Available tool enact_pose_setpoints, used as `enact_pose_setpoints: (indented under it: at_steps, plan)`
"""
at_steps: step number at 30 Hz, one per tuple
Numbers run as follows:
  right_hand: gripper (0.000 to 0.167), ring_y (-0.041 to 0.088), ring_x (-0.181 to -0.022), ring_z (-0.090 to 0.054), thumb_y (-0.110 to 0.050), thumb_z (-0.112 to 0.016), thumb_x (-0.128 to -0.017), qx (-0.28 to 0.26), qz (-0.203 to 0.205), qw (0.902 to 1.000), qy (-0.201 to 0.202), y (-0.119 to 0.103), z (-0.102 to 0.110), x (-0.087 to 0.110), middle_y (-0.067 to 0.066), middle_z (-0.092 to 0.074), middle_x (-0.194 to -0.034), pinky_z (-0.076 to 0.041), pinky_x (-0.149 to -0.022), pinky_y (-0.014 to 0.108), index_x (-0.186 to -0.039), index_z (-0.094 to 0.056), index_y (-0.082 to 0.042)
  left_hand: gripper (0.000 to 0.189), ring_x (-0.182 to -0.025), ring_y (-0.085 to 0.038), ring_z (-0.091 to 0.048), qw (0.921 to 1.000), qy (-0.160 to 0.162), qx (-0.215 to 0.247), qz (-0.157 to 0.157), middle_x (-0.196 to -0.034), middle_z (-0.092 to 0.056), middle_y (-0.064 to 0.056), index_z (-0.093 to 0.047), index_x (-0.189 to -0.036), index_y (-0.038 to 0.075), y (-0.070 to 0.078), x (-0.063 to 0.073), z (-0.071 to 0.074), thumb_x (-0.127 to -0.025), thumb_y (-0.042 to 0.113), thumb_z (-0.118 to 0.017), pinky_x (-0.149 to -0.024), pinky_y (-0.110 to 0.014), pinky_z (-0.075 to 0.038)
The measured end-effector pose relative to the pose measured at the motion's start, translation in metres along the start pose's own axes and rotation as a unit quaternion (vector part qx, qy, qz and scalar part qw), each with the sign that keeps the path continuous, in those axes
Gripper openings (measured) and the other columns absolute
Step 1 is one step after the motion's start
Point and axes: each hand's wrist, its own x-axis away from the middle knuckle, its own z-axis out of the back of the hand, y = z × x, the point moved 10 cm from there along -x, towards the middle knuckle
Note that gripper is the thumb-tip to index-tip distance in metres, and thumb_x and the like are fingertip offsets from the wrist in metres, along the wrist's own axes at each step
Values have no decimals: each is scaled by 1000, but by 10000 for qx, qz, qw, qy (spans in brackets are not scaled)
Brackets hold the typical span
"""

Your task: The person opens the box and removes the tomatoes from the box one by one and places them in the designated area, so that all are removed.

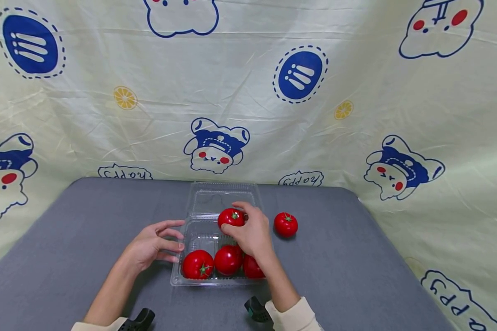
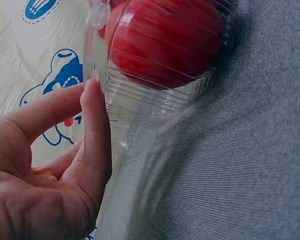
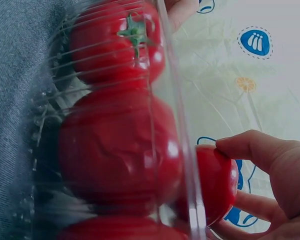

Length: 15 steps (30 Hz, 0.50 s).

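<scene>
A clear plastic clamshell box (image 1: 207,230) lies with its lid folded back. Along its near side sit a left tomato (image 1: 198,265), a middle tomato (image 1: 228,260) and a right tomato (image 1: 253,267), partly hidden by the right forearm. My right hand (image 1: 250,230) holds another tomato (image 1: 232,218) between thumb and fingers over the far part of the tray; the right wrist view shows this held tomato (image 3: 215,185) beyond the box wall. With fingers fairly straight and spread, my left hand (image 1: 155,243) touches the box's left rim (image 2: 92,55).
One more tomato (image 1: 286,225) rests on the grey tabletop (image 1: 348,276), to the right of the box. The transparent lid (image 1: 223,198) lies toward the table's back edge. A printed cloth (image 1: 248,92) hangs behind the table.
</scene>
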Motion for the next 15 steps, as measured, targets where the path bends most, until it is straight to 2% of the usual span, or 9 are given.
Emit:
enact_pose_setpoints:
  at_steps: [9,15]
  plan:
    - [61,31,-114,-57,-21,-85,-74,127,29,9999,-24,3,5,-2,13,-61,-123,-63,-80,47,-132,-66,-17,70,-79,-18,-70,10000,1,-16,-19,-104,-67,-7,-42,-150,1,0,0,0,-87,2,-74,-68,-38,-64]
    - [64,33,-117,-58,-19,-86,-74,-63,-97,9999,-67,7,9,-2,12,-63,-128,-63,-82,49,-134,-63,-18,70,-79,-18,-69,10000,27,-37,9,-105,-67,-7,-43,-150,1,-1,-1,0,-87,2,-74,-68,-38,-64]
